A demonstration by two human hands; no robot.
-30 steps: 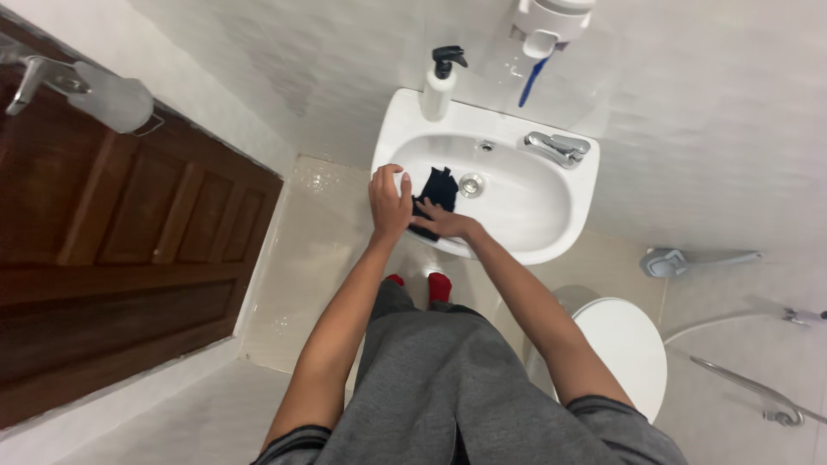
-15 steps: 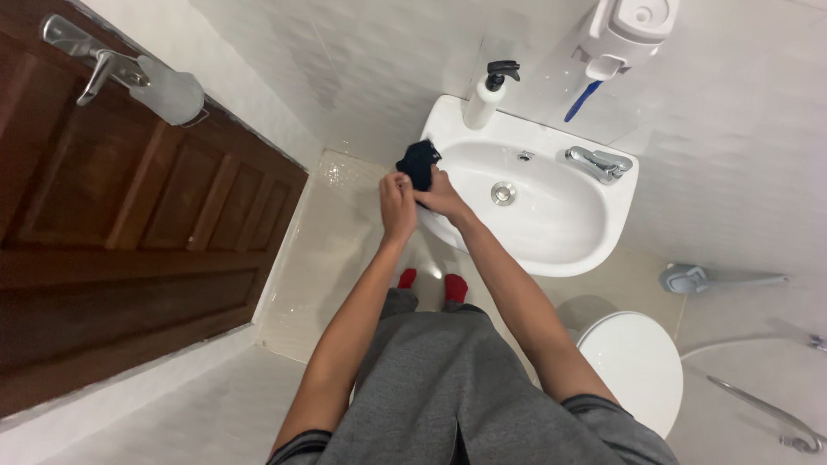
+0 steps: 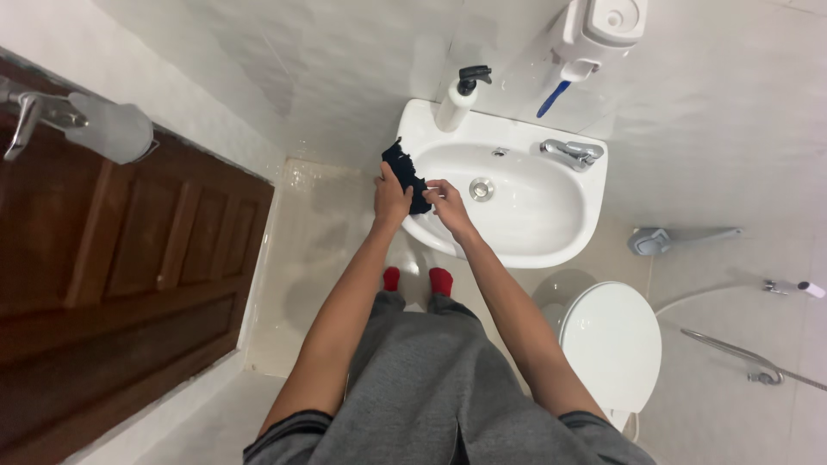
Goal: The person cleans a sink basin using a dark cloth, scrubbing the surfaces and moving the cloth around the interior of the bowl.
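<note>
You hold a dark navy cloth [image 3: 403,175] over the plain white basin [image 3: 551,232]. Soap bottle [image 3: 455,103]: white, black pump. Tap [image 3: 570,151]: chrome. Toilet lid [image 3: 610,344]: white. Door [image 3: 129,250]: dark reddish-brown wood, panelled. Your socks [image 3: 440,280]: red; your clothing [image 3: 431,396]: grey. Wall tiles [image 3: 345,60]: white, faintly mottled.

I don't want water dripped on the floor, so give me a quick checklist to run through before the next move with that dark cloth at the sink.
1. Both hands on the cloth: ok. The left hand and right hand each grip the dark cloth.
2. Cloth over the basin: not ok. It sits at the left rim of the sink, partly past the edge.
3. Tap shut: ok. No stream shows at the tap.
4. Drain clear: ok. Nothing lies on the drain.
5. Cloth dripping: cannot tell.
6. Soap bottle clear of hands: ok. The soap bottle stands upright at the back corner.
</note>
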